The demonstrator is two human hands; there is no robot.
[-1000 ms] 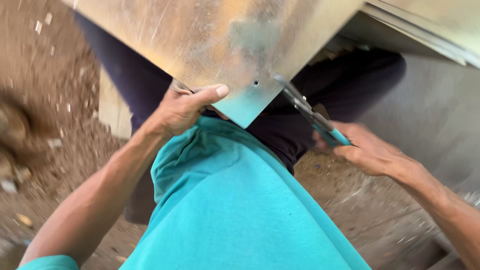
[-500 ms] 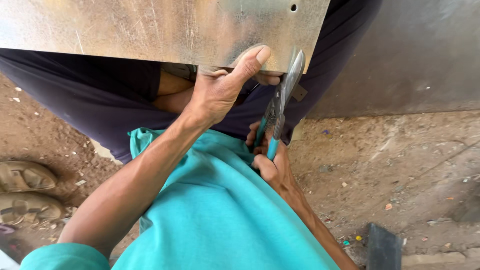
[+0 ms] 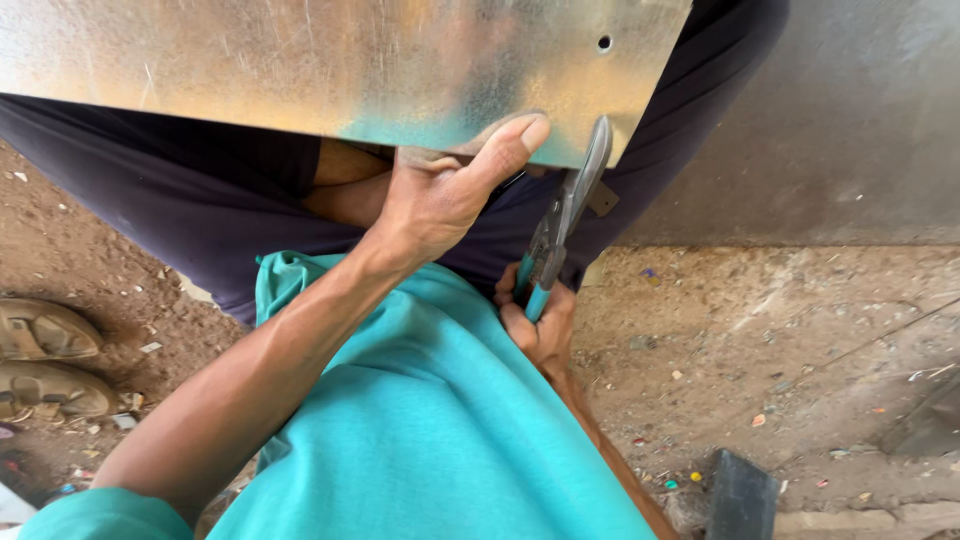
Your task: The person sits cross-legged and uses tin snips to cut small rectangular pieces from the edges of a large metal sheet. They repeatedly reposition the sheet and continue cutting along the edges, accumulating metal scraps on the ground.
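Clearly, at the far left a pair of sandals (image 3: 45, 360) lay on the dirt. Your left hand (image 3: 440, 195) gripped the lower edge of the metal sheet (image 3: 300, 60) resting over your lap, thumb pressed on top. Just beside it, your right hand (image 3: 535, 325) clenched the teal-handled snips (image 3: 560, 225), blades touching that edge.

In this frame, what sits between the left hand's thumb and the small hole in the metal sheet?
Head view: only bare metal sheet lies between the left hand and the hole; the snips meet the edge just below.
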